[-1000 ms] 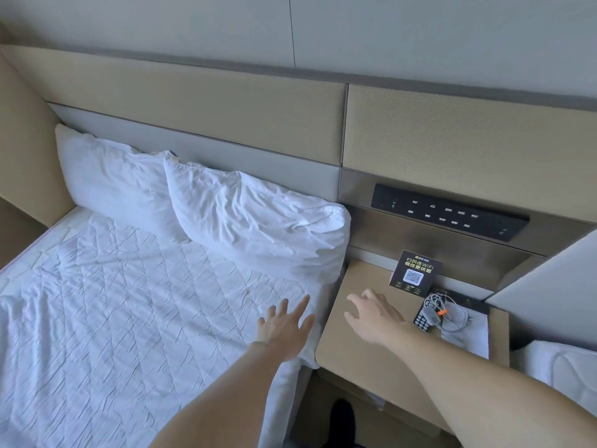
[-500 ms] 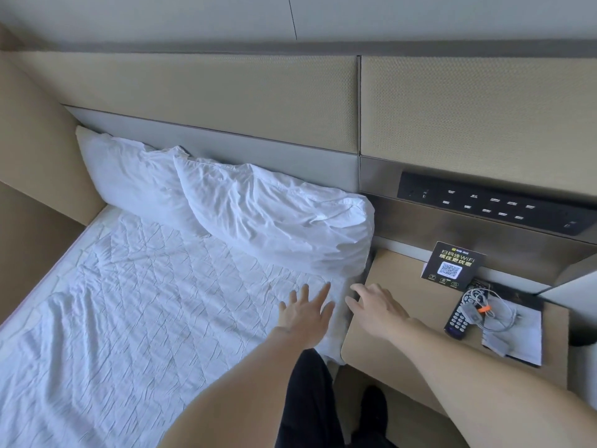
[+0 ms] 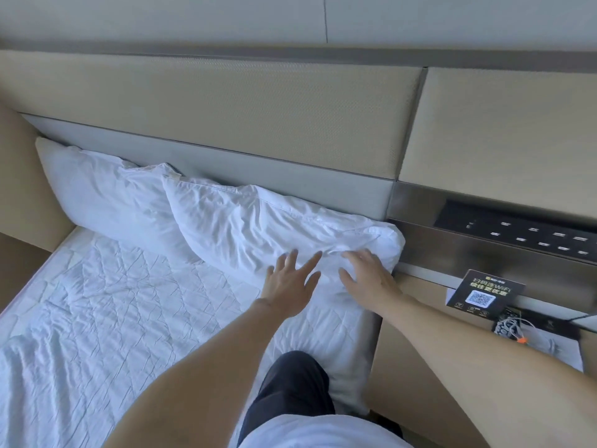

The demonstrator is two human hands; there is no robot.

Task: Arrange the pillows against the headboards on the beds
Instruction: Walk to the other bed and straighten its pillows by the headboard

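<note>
The pillow (image 3: 258,227) under the hands is soft white cloth, full of creases. The next pillow (image 3: 106,189), further left, is the same wrinkly cloth. The sheet (image 3: 113,302) below the hands is white quilted cloth with stitched lines, matt and crumpled. The headboard (image 3: 226,105) above is tan cloth with a fine rough weave. Right of the hands, the panel (image 3: 468,253) is shiny brushed metal, and the table (image 3: 416,305) looks like smooth matt wood. The sign (image 3: 484,294) is glossy black.
</note>
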